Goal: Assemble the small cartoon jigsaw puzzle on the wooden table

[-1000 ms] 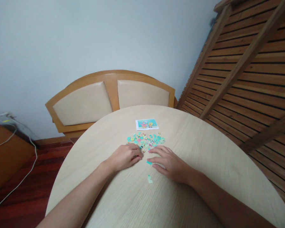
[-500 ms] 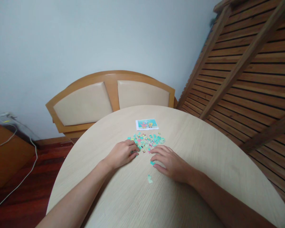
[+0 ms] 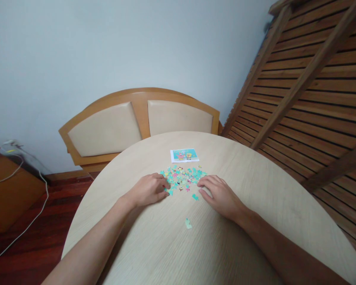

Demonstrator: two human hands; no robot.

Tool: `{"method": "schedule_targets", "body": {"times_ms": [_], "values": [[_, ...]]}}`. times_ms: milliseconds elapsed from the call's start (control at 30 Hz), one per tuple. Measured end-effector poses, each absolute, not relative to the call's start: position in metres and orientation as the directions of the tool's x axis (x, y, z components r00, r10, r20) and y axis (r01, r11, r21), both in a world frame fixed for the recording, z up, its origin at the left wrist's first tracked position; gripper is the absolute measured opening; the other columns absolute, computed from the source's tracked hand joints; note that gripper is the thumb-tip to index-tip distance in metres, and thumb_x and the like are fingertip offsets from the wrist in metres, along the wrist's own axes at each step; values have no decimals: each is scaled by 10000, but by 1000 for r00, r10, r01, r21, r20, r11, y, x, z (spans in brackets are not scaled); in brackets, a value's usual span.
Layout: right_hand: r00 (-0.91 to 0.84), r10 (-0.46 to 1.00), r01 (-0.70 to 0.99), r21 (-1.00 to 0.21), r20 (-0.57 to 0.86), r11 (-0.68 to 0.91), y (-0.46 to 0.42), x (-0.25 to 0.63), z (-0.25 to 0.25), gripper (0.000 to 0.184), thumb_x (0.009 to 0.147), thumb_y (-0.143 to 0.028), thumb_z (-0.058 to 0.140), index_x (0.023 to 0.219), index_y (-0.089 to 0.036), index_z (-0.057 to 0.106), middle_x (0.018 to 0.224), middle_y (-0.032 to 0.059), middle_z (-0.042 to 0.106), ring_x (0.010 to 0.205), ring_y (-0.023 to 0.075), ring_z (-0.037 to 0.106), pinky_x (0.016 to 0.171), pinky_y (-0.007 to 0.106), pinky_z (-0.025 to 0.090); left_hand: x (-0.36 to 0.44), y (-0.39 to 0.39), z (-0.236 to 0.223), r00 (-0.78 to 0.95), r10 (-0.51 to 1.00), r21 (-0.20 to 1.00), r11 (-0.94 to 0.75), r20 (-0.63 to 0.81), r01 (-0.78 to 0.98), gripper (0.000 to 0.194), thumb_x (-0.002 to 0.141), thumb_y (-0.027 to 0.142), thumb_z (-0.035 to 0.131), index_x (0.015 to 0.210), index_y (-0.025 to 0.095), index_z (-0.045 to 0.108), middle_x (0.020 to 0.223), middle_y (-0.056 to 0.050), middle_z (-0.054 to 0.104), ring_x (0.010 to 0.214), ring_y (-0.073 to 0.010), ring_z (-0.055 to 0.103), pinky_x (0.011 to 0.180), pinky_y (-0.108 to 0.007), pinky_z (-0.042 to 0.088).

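A heap of small jigsaw puzzle pieces (image 3: 182,178), mostly teal with some pink and yellow, lies loose on the round table. My left hand (image 3: 150,190) rests at the heap's left edge, fingers bent and thumb a little apart, touching or nearly touching teal pieces. At the right edge is my right hand (image 3: 221,198), its fingers curved and the thumb apart, with nothing seen in it. One teal piece (image 3: 195,196) lies by itself close to the right thumb. Nearer to me are pale green joined pieces (image 3: 188,223). Behind the heap lies a picture sheet (image 3: 184,155) with two cartoon figures.
The light wood round table (image 3: 154,245) fills the lower view. Beyond it stands a padded headboard (image 3: 144,114) against the wall. Wooden slats (image 3: 308,99) lean at the right. A white cable (image 3: 41,209) hangs by a brown cabinet (image 3: 12,198) at left.
My right hand has moved right and slightly away from me, uncovering the teal piece beside its thumb. My left hand has shifted a little left, so the hands are farther apart.
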State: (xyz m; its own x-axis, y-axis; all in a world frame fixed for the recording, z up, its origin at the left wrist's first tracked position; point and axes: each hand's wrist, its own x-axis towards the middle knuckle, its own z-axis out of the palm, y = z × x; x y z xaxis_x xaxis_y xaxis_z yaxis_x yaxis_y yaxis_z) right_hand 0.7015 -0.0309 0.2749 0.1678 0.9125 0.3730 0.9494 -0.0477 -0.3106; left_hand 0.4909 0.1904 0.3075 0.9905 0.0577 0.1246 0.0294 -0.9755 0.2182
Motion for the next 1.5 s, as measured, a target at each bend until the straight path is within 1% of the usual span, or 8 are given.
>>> {"method": "schedule_targets", "body": {"times_ms": [133,433,633,767,967,1300,1400,1500], "values": [[192,900,944,-323,390,-61,-29,707,269,183,955,-241,533,1081,-207,661,1107,88,697,1076,249,604,955,435,465,493,186,309,993,12,202,-979,120,-12,176,897,364,652,978,221,714,982,-42,698,964,-224,654,842,-336,473],[169,910,950,-308,379,-48,-30,705,270,170,940,-212,561,1066,-192,674,1114,89,682,1082,245,590,963,425,459,497,175,309,977,-167,266,-943,133,-197,186,979,326,568,1014,235,727,947,-34,700,908,-191,646,823,-323,447],[161,911,956,-291,381,-48,-30,706,271,184,936,-199,568,1055,-220,707,1114,87,681,1088,248,589,955,426,460,501,164,303,966,-199,274,-932,164,-239,201,996,345,565,1048,254,736,941,-32,685,905,-180,630,859,-325,419],[174,906,961,-267,386,-71,-32,710,275,182,935,-186,564,1029,-223,715,1079,79,687,1056,248,590,941,428,463,504,150,302,963,-205,231,-942,176,-243,223,1012,343,533,1081,262,728,954,-39,672,926,-190,625,841,-321,421],[215,902,957,-263,375,-119,-36,716,280,164,886,-156,612,956,-241,733,1017,62,693,1021,245,592,914,412,464,507,122,303,941,-282,171,-934,188,-314,253,962,277,555,1172,284,698,1096,-52,636,1007,-213,592,876,-348,448],[242,905,958,-236,349,-165,-37,710,285,146,899,-176,615,939,-237,742,973,53,696,998,245,601,912,415,443,509,99,300,898,-401,161,-889,180,-429,321,1018,363,504,1319,330,611,1188,-46,638,1063,-221,588,922,-369,448],[256,897,955,-235,360,-179,-37,712,283,162,911,-201,612,1012,-227,736,999,65,700,997,245,608,911,409,450,510,100,301,905,-382,145,-900,189,-410,379,1038,358,460,1409,307,523,1231,-60,645,1086,-220,601,945,-374,465],[263,891,952,-248,370,-178,-36,713,280,222,945,-276,597,1122,-227,723,1019,78,699,994,246,614,907,403,461,512,103,298,929,-302,130,-934,213,-333,415,1045,352,426,1439,228,474,1383,-108,589,1204,-251,582,1024,-428,461]]}}
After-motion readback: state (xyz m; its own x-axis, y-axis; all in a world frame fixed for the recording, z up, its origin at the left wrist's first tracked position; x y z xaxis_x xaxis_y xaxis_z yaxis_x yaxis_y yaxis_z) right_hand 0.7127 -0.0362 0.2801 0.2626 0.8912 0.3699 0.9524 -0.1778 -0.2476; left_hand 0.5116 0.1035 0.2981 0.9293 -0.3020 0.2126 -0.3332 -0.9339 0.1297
